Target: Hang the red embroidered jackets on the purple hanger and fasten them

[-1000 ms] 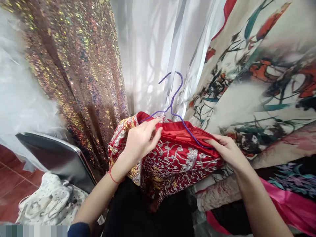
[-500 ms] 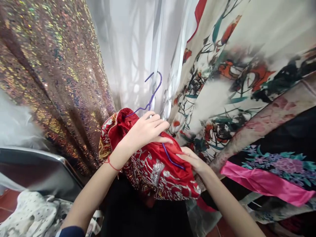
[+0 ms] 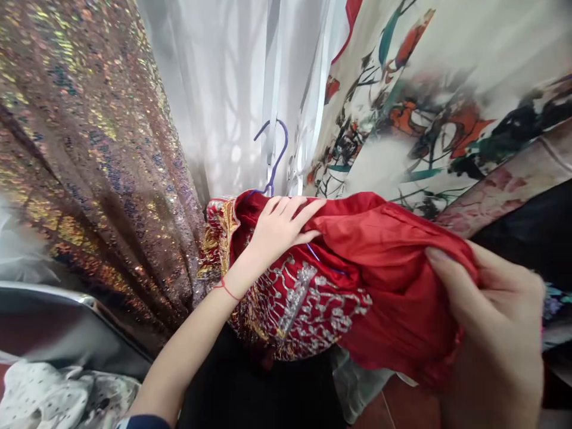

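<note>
A red garment (image 3: 322, 304) with silver embroidery, sequins and gold fringe hangs on a purple hanger (image 3: 282, 146). The hanger's hook and a short stretch of its lower arm show; the remainder is inside the cloth. Across the garment's upper edge lies my left hand (image 3: 283, 223), fingers spread over the fabric just below the hook, a red string around the wrist. My right hand (image 3: 491, 304), close to the camera, pinches the smooth red lining (image 3: 397, 262) between thumb and fingers and holds it stretched out to the right.
A sequined gold-pink cloth (image 3: 89, 149) hangs at left. White drapery (image 3: 214, 89) hangs behind the hook, and a floral-printed white cloth (image 3: 388, 131) at right. A dark chair back (image 3: 53, 322) and dotted white fabric (image 3: 58, 393) are at lower left.
My right hand has moved right and nearer the camera, drawing the red lining out wide. My left hand stays on the garment near the hook, its fingers more spread.
</note>
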### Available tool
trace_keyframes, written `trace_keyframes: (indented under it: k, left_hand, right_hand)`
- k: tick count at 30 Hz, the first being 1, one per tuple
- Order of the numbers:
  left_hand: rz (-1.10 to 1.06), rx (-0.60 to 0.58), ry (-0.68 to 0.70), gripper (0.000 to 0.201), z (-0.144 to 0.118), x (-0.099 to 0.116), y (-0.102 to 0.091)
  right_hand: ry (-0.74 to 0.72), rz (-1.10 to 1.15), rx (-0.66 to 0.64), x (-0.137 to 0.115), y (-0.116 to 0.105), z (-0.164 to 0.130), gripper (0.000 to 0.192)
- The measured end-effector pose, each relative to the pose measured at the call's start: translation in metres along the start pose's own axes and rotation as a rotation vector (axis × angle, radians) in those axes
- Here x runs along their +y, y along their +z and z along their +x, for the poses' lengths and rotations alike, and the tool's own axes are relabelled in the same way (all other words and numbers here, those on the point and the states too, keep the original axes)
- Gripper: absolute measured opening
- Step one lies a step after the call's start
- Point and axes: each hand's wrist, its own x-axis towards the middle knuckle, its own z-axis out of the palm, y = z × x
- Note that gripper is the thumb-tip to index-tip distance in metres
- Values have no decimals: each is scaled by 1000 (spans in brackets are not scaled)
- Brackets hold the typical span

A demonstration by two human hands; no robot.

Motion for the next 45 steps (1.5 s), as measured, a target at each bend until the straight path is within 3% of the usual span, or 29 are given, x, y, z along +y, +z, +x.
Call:
trace_keyframes:
  k: [4,8,11,14,18,21,25,28,33,36,41,43,45]
  left_hand:
    - [37,24,-87,46,5,7,21]
    - [15,-2,-133,48,7,9,30]
    - [-33,-53,-118,45,7,10,25]
    - [-124,-79,-46,47,3,8,13]
    - [-235,-35,13,68,-4,1,5]
    - [-235,16,-6,85,-6,2,11]
    - [-208,104,-141,76,-6,13,30]
    - [-226,166,-225,70,-4,22,44]
    - [-201,177,-254,49,0,28,57]
    - [-175,165,-235,41,0,24,52]
    - [-224,-10,-27,61,-12,12,27]
    - [-287,5,-36,67,-27,19,18]
    - [-385,66,-129,67,-49,37,11]
  right_hand:
    - [-210,-261,87,22,23,-22,20]
    - [-204,-232,209,41,75,-48,12]
    - [-183,-189,120,53,104,-54,11]
    - [-192,-137,79,58,117,-50,12]
    - [-214,-6,174,62,127,-49,18]
    - [-170,139,187,68,131,-51,17]
    - [-21,344,293,70,115,-41,21]
    - [45,430,358,58,95,-31,20]
    - [-59,295,283,23,89,-46,22]
    - [-145,200,245,23,104,-63,24]
    - [-176,106,252,54,125,-70,19]
    - [-210,94,238,63,129,-72,13]
    - [-260,86,238,66,136,-74,8]
